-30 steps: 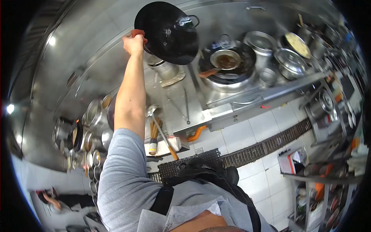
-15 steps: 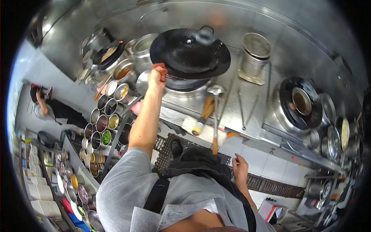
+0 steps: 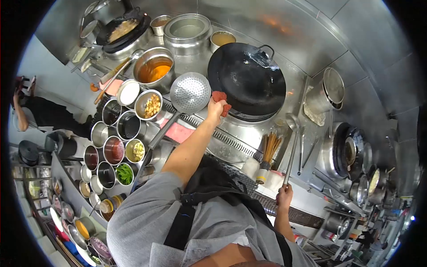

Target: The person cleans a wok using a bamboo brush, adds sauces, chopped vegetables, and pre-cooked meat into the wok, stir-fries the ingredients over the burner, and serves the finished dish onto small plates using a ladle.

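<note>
Our left hand (image 3: pixel 216 110) clasps the wok (image 3: pixel 247 80) ahead of it through a red cloth (image 3: pixel 220 96); our right hand (image 3: pixel 284 196), previously empty, now closes round the ladle (image 3: pixel 291 153), occupying both.

No readable text, no legible labels, brands, numbers or signs

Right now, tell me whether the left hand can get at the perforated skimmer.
Probably not without letting go first: the left hand is closed on the red cloth at the wok's edge. Otherwise the way looks free, as the perforated skimmer lies right beside that hand with nothing apparent between.
</note>
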The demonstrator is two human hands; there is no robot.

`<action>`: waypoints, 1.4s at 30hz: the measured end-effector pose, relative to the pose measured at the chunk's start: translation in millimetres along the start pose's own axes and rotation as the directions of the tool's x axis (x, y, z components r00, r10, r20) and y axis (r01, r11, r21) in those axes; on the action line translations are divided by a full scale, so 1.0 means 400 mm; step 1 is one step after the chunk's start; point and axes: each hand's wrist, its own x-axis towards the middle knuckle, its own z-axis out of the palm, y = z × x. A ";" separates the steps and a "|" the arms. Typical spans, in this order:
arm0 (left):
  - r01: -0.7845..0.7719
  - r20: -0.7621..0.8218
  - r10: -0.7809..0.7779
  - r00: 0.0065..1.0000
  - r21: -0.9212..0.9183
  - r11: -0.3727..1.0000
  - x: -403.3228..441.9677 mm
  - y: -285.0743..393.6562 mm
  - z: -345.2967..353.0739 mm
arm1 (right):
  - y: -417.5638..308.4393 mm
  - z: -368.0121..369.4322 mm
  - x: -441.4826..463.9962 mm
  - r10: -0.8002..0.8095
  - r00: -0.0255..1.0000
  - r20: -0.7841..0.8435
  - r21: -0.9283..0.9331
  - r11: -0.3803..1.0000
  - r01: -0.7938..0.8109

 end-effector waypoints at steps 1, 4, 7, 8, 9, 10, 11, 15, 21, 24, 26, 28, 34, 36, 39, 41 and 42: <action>0.078 0.064 -0.082 0.995 0.065 0.995 0.027 -0.014 -0.010 | -0.023 0.022 -0.024 -0.021 0.999 -0.044 0.043 0.999 0.023; 0.213 0.147 -0.230 0.962 0.120 0.970 0.069 -0.046 -0.041 | -0.077 0.073 -0.062 -0.110 0.990 -0.092 -0.009 0.994 0.110; 0.109 0.250 -0.169 0.953 0.238 0.965 0.065 -0.040 -0.069 | -0.213 0.130 -0.104 -0.117 0.991 -0.063 0.070 0.990 0.121; 0.106 0.246 -0.163 0.955 0.231 0.967 0.064 -0.041 -0.107 | -0.259 0.144 -0.112 -0.124 0.991 -0.058 0.066 0.990 0.127; -0.066 0.237 -0.030 0.971 0.383 0.921 0.036 -0.007 -0.155 | -0.328 0.165 -0.128 -0.189 0.982 0.000 0.086 0.978 0.188; -0.221 0.239 0.107 0.965 0.524 0.822 0.004 0.027 -0.204 | -0.371 0.185 -0.129 -0.255 0.965 0.066 0.110 0.963 0.247; -0.216 0.208 0.124 0.970 0.519 0.827 -0.029 0.061 -0.249 | -0.391 0.193 -0.101 -0.314 0.938 0.145 0.003 0.949 0.317; -0.171 0.047 0.254 0.966 0.854 0.491 -0.061 -0.073 -0.558 | -0.614 0.354 -0.044 -0.564 0.686 0.460 -0.024 0.764 0.645; -0.100 0.038 0.227 0.973 0.957 0.271 -0.120 0.012 -0.520 | -0.926 0.719 -0.016 -0.494 0.417 0.763 -0.152 0.490 0.858; -0.157 0.079 0.471 0.878 0.979 0.127 -0.076 -0.068 -0.563 | -1.021 0.857 -0.044 -0.399 0.369 0.839 -0.215 0.380 0.900; -0.197 0.078 0.527 0.846 0.965 0.174 -0.038 -0.096 -0.576 | -1.034 0.910 -0.053 -0.360 0.426 0.830 -0.274 0.402 0.874; -0.272 0.157 0.465 0.871 0.943 0.192 -0.018 -0.102 -0.582 | -1.026 0.941 -0.046 -0.234 0.415 0.879 -0.251 0.514 0.820; -0.342 0.262 0.368 0.892 0.924 0.171 -0.018 -0.061 -0.594 | -0.950 0.954 -0.015 -0.187 0.365 0.912 -0.044 0.840 0.540; -0.365 0.283 0.330 0.900 0.905 0.218 -0.041 -0.041 -0.593 | -0.925 0.944 0.005 -0.185 0.337 0.923 0.093 0.958 0.272; -0.177 0.106 0.381 0.919 0.972 0.155 -0.079 -0.038 -0.565 | -0.900 0.905 0.017 -0.253 0.332 0.909 0.227 0.967 0.116; -0.150 0.096 0.408 0.908 0.984 0.101 -0.093 -0.042 -0.563 | -0.889 0.862 0.032 -0.291 0.365 0.884 0.321 0.947 -0.022; -0.117 0.079 0.431 0.899 0.991 0.062 -0.096 -0.049 -0.563 | -0.886 0.838 0.047 -0.302 0.374 0.877 0.336 0.942 -0.027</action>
